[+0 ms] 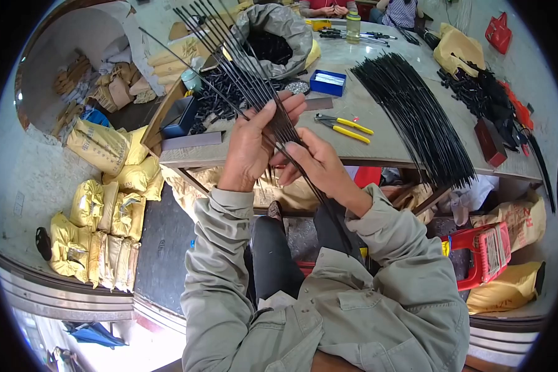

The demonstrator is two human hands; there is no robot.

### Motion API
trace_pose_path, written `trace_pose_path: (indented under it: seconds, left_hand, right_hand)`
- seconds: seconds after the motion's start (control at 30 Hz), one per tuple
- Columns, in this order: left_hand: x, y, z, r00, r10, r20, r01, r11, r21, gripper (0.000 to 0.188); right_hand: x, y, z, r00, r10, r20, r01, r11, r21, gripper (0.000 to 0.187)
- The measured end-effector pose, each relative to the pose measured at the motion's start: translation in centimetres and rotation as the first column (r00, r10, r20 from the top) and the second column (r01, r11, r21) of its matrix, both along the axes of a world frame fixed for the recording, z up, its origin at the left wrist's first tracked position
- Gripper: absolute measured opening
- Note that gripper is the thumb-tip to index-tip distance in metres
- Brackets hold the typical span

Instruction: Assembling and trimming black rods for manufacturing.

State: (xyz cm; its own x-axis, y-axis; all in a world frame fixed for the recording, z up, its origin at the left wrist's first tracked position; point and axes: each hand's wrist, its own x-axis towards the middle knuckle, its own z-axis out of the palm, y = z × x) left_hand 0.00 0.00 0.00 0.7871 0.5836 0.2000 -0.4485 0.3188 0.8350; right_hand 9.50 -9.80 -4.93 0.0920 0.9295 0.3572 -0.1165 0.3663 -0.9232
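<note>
Thin black rods point(242, 68), a fanned bunch of them, sit at the centre of the frame, their tips spreading toward the upper left while the lower ends run down between the person's knees. The left hand point(254, 146) wraps the bunch where the rods cross, fingers curled and pressed together around them, which seems to keep the fan from slipping apart. Just below, touching it, the right hand point(313, 164) pinches one or two rods between thumb and fingertips, as if picking them out from the rest. Behind the hands, on the grey table point(378, 146), yellow-handled pliers point(344, 127) lie near, within easy reach. Right of centre a larger heap of black rods point(415, 111) hangs over the table edge. A small blue box point(327, 82) and an open grey sack point(273, 37) stand further up. Yellow bags point(102, 211) are stacked on the floor at left.
</note>
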Motion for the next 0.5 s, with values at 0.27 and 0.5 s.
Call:
trace_pose_path:
  seconds: [0.27, 0.5]
  left_hand:
    - [-0.8, 0.4, -0.1, 0.989, -0.129, -0.069, 0.133, 0.989, 0.065, 0.041]
    - [-0.1, 0.6, -0.4, 0.998, -0.042, 0.048, 0.042, 0.999, -0.009, 0.036]
  right_hand:
    - [0.4, 0.5, -1.1, 0.991, -0.114, -0.076, 0.117, 0.992, 0.035, 0.020]
    - [-1.2, 0.9, -1.6, 0.938, -0.278, -0.206, 0.297, 0.952, 0.069, 0.017]
